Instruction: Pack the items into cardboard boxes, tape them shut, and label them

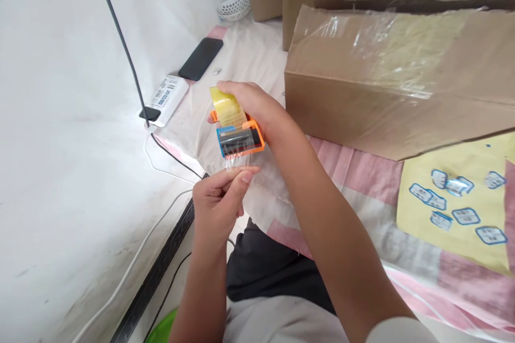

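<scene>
My right hand [257, 104] is wrapped round a tape dispenser [259, 136] with an orange and blue frame and a dark roller. A yellowish roll of tape [227, 107] sits in it, and most of my right fingers are hidden behind. Just below, my left hand [221, 195] pinches the free end of the clear tape [239, 161] between thumb and forefinger. That short strip runs from the dispenser's toothed edge down to my left fingertips.
A large cardboard box [346, 96] stands at right, with more boxes [261, 5] behind. A yellow sheet [418, 225] bears several small labels. A black phone [201, 59], a white box [173, 96] and a white basket [233, 8] lie near the wall. Cables [129, 59] run at left.
</scene>
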`<state>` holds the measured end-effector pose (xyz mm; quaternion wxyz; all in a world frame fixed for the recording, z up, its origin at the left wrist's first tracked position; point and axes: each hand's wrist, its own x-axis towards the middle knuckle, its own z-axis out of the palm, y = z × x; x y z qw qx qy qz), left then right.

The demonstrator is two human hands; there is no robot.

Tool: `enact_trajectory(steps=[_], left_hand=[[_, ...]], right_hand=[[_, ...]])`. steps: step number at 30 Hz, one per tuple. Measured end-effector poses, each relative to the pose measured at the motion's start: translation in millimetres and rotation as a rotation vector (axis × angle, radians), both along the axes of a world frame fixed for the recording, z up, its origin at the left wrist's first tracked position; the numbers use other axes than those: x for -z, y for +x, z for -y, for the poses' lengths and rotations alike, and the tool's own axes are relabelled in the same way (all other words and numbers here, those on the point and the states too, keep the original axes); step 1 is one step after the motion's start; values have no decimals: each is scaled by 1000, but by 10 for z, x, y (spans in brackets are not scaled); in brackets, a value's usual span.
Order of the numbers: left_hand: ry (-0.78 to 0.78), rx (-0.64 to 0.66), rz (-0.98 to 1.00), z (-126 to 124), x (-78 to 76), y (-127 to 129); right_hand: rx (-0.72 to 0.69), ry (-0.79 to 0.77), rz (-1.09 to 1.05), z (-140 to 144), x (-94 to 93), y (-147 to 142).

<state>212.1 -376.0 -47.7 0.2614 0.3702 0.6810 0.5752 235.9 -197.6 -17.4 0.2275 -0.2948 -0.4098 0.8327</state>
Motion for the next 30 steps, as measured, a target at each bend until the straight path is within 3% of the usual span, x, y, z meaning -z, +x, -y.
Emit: enact_trajectory(steps=[3,10,17,22,28,30], left_hand=[[-13,-33,18,34,-34,-2],[-52,-26,15,57,-71,-24],[-65,-20,-108,25,89,-44],[5,2,-209,-138,262,-119],[64,174,-474,-342,506,-247],[67,150,-455,-294,551,-296]], right_hand=[[-68,-16,26,-8,23,-23],[-56,-3,19,-34,65,-47],[-71,28,44,-14,19,-11],[-72,8,46,-49,22,12],[-133,-89,-5,-77,51,58],[-77,-23,-38,-36,66,21]])
